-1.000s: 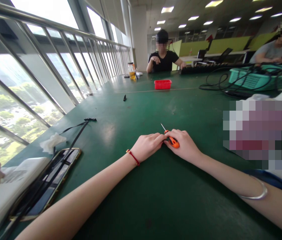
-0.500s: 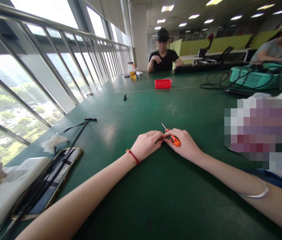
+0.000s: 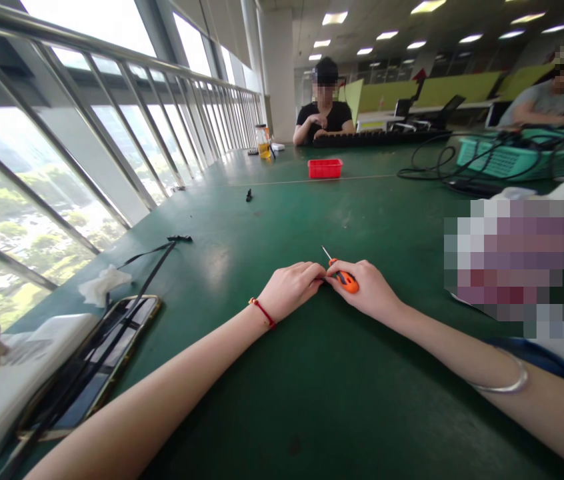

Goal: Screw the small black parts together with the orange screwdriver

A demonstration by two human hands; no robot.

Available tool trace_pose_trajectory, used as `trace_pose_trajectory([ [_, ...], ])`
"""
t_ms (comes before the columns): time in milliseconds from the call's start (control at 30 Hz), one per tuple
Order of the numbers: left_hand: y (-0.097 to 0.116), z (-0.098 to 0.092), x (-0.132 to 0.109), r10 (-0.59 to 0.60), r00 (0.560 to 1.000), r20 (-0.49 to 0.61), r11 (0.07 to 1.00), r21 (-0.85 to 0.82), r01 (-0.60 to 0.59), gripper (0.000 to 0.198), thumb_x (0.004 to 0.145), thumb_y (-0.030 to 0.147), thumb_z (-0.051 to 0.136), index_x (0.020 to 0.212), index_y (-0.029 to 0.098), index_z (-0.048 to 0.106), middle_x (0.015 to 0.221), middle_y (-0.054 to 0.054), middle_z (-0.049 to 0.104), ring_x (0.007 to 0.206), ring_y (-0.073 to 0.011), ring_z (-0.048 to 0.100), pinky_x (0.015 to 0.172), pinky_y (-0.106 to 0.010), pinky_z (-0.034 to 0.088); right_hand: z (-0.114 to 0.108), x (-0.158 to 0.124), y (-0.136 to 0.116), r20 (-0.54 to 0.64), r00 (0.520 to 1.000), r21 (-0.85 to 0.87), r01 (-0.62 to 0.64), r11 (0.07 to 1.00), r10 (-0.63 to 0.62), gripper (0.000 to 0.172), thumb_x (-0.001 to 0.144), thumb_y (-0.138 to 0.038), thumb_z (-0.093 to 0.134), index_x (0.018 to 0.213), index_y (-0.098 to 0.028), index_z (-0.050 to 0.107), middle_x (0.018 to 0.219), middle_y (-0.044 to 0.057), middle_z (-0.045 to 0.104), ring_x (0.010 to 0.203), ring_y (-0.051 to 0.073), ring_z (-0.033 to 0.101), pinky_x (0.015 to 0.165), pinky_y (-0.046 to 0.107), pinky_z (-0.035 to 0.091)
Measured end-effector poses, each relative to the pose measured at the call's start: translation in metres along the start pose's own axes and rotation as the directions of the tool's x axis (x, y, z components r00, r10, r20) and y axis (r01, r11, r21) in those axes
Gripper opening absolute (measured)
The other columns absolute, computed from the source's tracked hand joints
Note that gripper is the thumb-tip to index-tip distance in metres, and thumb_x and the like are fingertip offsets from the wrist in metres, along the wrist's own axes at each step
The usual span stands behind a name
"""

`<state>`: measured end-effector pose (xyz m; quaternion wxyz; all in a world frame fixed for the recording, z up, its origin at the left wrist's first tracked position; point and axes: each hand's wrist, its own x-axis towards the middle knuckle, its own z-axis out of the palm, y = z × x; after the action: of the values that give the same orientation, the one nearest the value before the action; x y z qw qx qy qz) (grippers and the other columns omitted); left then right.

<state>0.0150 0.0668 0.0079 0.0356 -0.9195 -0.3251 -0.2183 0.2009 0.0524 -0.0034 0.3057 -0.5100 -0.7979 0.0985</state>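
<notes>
My right hand (image 3: 375,293) is closed around a screwdriver (image 3: 348,283) with an orange and black handle. Its thin metal shaft points up and away from me, past the fingers. My left hand (image 3: 292,288), a red cord bracelet at its wrist, is closed in a pinch. The fingertips of both hands nearly meet just above the green table (image 3: 272,400). A small dark piece shows between them, mostly hidden and too small to name.
To the left lie a phone (image 3: 127,333), a white slab-like object (image 3: 37,373), black straps (image 3: 155,273) and crumpled tissue (image 3: 105,285). Farther off are a red tray (image 3: 325,169) and a teal basket (image 3: 502,160) with cables. Two people sit beyond; a railing runs along the left.
My hands and the screwdriver barely shift. Across the table, the person has brought one arm inward, and the long black strip there has slid left.
</notes>
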Motion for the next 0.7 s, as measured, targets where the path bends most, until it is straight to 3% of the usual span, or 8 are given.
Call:
trace_pose_trajectory([
  [133, -0.0022, -0.0006, -0.0006, 0.022, 1.0, -0.003, 0.999, -0.029, -0.022, 0.015, 0.09, 0.018, 0.04, 0.095, 0.018, 0.054, 0.091, -0.002, 0.065, 0.077, -0.0112, 0.06, 0.065, -0.021, 0.047, 0.0014, 0.0017, 0.0041, 0.045, 0.999, 0.066, -0.021, 0.998, 0.018, 0.014, 0.082, -0.031, 0.052, 0.088, -0.024, 0.063, 0.077, 0.001, 0.068, 0.062, 0.017, 0.059, 0.062, 0.028, 0.041],
  [500, -0.0032, -0.0047, -0.0023, 0.208, 0.972, 0.108, 0.96, 0.169, -0.224, 0.027, 0.096, 0.017, 0.027, 0.099, 0.015, 0.053, 0.09, -0.007, 0.061, 0.083, -0.0135, 0.059, 0.065, -0.021, 0.048, -0.0001, 0.0015, 0.0051, 0.049, 0.997, -0.084, 0.055, 0.995, -0.051, 0.017, 0.081, -0.033, 0.053, 0.088, -0.024, 0.066, 0.07, 0.003, 0.065, 0.064, 0.018, 0.055, 0.062, 0.028, 0.042],
  [700, -0.0049, -0.0046, -0.001, 0.053, 0.997, 0.052, 0.997, 0.046, -0.055, 0.021, 0.093, 0.024, 0.038, 0.1, 0.016, 0.057, 0.094, -0.006, 0.063, 0.084, -0.0141, 0.059, 0.072, -0.025, 0.049, 0.0004, 0.0012, 0.0063, 0.069, 0.996, -0.076, 0.061, 0.995, -0.056, 0.015, 0.082, -0.033, 0.052, 0.086, -0.024, 0.064, 0.069, 0.002, 0.063, 0.063, 0.017, 0.054, 0.062, 0.028, 0.041],
])
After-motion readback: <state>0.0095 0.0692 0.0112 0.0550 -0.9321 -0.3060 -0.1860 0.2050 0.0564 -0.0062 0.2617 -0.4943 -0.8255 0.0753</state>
